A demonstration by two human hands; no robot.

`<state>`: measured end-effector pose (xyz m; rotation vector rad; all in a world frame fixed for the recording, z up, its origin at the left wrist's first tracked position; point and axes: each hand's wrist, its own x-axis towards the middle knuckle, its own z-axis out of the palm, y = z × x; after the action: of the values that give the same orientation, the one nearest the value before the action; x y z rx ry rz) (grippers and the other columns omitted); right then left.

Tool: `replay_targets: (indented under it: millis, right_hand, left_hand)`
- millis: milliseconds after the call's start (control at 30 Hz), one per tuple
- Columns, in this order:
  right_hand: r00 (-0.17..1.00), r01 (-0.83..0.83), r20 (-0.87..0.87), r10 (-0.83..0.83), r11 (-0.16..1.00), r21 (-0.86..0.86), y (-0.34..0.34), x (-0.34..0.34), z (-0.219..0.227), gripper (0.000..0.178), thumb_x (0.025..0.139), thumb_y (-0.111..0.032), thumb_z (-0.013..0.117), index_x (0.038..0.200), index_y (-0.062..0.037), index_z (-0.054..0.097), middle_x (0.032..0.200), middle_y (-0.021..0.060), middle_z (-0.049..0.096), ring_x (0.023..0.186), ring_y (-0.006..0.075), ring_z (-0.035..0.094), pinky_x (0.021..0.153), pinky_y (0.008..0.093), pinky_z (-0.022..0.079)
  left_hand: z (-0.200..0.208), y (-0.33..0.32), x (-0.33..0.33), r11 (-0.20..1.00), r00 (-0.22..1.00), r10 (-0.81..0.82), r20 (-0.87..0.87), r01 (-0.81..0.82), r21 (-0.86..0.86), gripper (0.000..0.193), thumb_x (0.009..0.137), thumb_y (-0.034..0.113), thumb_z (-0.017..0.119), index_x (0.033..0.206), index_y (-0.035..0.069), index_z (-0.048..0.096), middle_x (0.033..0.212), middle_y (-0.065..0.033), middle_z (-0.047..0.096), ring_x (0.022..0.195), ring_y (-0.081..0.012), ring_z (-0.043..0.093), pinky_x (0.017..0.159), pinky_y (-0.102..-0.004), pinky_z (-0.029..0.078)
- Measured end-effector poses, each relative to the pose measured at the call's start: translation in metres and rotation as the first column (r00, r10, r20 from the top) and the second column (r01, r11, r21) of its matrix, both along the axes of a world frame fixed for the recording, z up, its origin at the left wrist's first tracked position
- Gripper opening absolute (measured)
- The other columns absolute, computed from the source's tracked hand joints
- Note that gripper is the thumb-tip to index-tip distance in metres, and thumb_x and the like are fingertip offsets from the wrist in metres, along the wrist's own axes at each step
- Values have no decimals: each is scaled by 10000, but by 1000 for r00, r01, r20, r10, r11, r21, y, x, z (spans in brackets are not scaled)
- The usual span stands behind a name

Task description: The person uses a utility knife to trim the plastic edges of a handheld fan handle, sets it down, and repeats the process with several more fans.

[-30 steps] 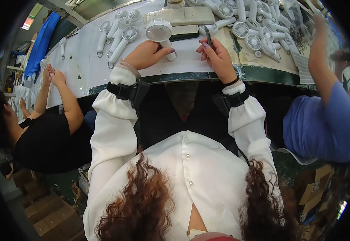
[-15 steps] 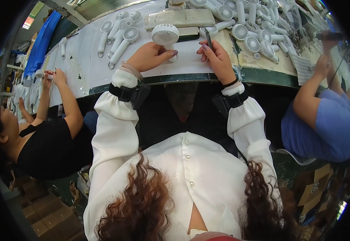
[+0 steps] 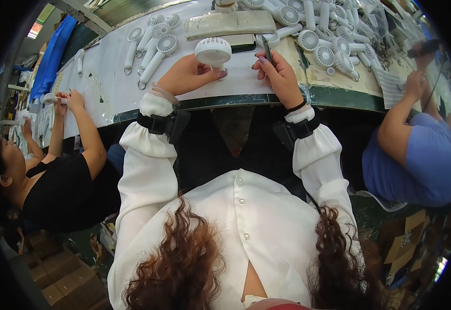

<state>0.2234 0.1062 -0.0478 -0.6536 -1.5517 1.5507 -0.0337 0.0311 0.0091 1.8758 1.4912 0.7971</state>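
Upright over the table's front part, a white handheld fan [image 3: 213, 52] is in my left hand [image 3: 192, 76], whose fingers wrap round its handle; the thumb lies along the near side. The fan's round head points up, its side and smooth rim toward me. Across from it, my right hand [image 3: 279, 77] pinches a dark slim pointed tool [image 3: 267, 50] that stands upward, apart from the fan. Its exact kind is hard to make out. Behind the fan lie a dark flat case [image 3: 242, 43] and a long whitish block [image 3: 230, 24].
Several finished-looking white fans [image 3: 155, 57] lie left on the white-covered table [image 3: 117, 85]; a larger heap of fans [image 3: 334, 41] fills the back right. A person in black [image 3: 55, 186] works at the left, another in blue [image 3: 417, 160] at the right. The table's green edge [image 3: 236, 101] runs before me.
The fan's head has tipped in my left hand, so its front grille shows less and its smooth side more. My right hand has hardly moved.
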Motion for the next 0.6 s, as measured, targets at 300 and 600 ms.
replay_targets:
  millis: [300,600]
  right_hand:
    - [1000,-9,-18,9,1000,-3,0,-1,-1,233,1033,-191,531,1220,-61,581,966,3,650,747,24,524,572,156,349]
    - [1000,3,19,-3,1000,-10,0,1,0,233,1036,-203,531,1206,-50,576,959,11,643,736,26,520,562,155,342]
  left_hand:
    - [-17,11,4,995,991,95,-94,-91,48,520,917,462,683,1061,-37,651,821,-156,689,714,-261,635,672,-358,491]
    - [-13,21,9,981,954,194,-228,-187,52,576,975,503,567,919,-68,615,824,-223,683,764,-384,652,703,-432,500]
